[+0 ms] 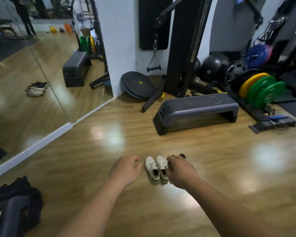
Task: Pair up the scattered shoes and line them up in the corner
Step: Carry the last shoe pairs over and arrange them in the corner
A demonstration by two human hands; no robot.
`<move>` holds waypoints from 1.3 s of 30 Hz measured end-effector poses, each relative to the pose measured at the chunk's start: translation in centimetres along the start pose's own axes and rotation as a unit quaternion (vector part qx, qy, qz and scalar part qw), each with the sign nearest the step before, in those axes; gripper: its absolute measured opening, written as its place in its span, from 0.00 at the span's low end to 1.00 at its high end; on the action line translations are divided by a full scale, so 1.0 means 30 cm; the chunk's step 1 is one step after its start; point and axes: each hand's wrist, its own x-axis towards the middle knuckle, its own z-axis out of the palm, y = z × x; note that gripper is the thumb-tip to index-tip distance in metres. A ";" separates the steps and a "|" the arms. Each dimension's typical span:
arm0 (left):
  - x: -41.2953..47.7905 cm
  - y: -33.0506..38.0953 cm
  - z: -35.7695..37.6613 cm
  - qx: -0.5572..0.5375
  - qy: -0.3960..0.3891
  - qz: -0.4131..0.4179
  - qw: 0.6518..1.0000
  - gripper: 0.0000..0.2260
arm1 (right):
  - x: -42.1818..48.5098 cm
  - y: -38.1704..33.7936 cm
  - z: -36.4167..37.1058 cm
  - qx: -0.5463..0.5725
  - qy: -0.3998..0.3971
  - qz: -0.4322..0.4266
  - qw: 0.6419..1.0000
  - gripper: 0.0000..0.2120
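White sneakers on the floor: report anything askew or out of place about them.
Nothing askew: the white sneakers stand paired, side by side, toes level. They sit on open floor, away from any wall. The right hand curls over a dark shoe beside them, mostly hidden.

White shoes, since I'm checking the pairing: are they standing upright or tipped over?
Upright. Both white shoes stand side by side on their soles on the wooden floor, openings facing up.
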 end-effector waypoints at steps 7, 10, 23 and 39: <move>0.133 0.039 0.088 -0.018 -0.038 0.034 0.999 0.14 | 0.061 0.087 0.016 0.010 0.013 0.054 0.998 0.14; 0.177 0.059 0.131 -0.021 -0.061 0.033 0.997 0.12 | 0.098 0.152 0.028 0.019 0.009 0.078 0.997 0.16; 0.486 0.235 0.329 -0.008 -0.087 -0.067 0.994 0.12 | 0.534 0.533 -0.033 0.031 -0.051 0.067 0.996 0.13; 0.830 0.403 0.687 -0.001 -0.237 -0.128 0.963 0.14 | 0.913 0.868 0.064 0.141 -0.167 0.142 0.965 0.21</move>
